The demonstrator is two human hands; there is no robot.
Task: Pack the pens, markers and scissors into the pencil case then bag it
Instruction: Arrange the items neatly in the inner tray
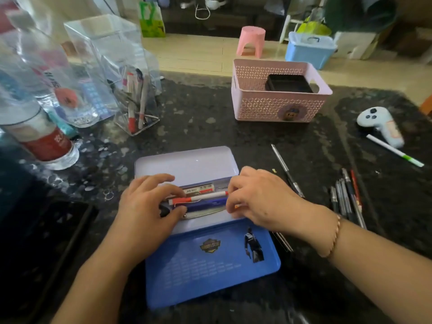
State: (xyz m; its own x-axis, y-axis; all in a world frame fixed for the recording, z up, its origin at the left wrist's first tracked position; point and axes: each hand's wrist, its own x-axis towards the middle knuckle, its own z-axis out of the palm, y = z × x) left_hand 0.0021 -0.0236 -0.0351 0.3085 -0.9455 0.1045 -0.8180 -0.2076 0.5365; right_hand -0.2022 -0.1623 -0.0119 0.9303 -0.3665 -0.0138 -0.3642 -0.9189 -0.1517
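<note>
A blue tin pencil case [210,260] lies open in front of me, its pale inner lid [187,164] raised at the back. Inside lie a white marker with a red cap [203,196], a blue pen [205,205] and a silvery item below them. My left hand [149,206] presses on the left ends of these items, fingers curled around them. My right hand [259,197] pinches their right ends with its fingertips. Several loose pens [348,197] lie on the counter to the right. No scissors can be made out.
A pink lattice basket [278,99] with a black box stands at the back. A clear holder with pens [135,108] and plastic bottles [39,127] stand at the left. A white controller [378,125] and a green-tipped pen [395,150] lie at the right. A dark tray [46,242] sits at the near left.
</note>
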